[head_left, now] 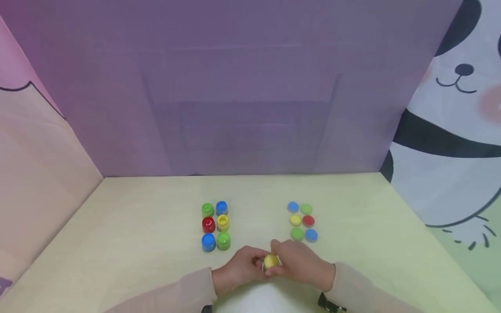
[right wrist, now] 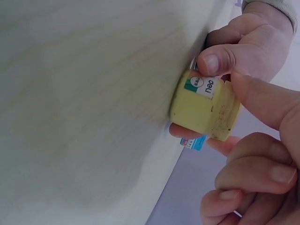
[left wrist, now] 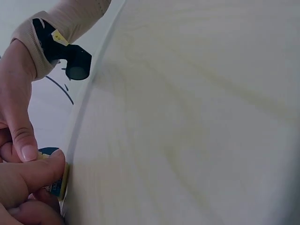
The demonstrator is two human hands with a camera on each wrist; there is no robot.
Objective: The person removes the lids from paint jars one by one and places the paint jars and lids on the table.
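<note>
Near the front of the table, a small yellow paint jar (right wrist: pixel 194 105) with a white-and-green label is between both hands. My left hand (head_left: pixel 243 266) grips the jar's body, thumb on the label side in the right wrist view. With thumb and fingers my right hand (head_left: pixel 300 261) pinches the yellow lid (right wrist: pixel 225 112), which sits on the jar's mouth. The jar lies tilted toward my right hand in the right wrist view. Mostly fingers cover it in the left wrist view, where a dark label (left wrist: pixel 58 187) shows.
Left of centre stand several lidless jars in two columns, among them a red jar (head_left: pixel 208 224) and a blue jar (head_left: pixel 208 242). Several loose lids lie right of centre, including a red lid (head_left: pixel 308 221) and a green lid (head_left: pixel 297 234). A purple panel (head_left: pixel 242 108) rises behind the table.
</note>
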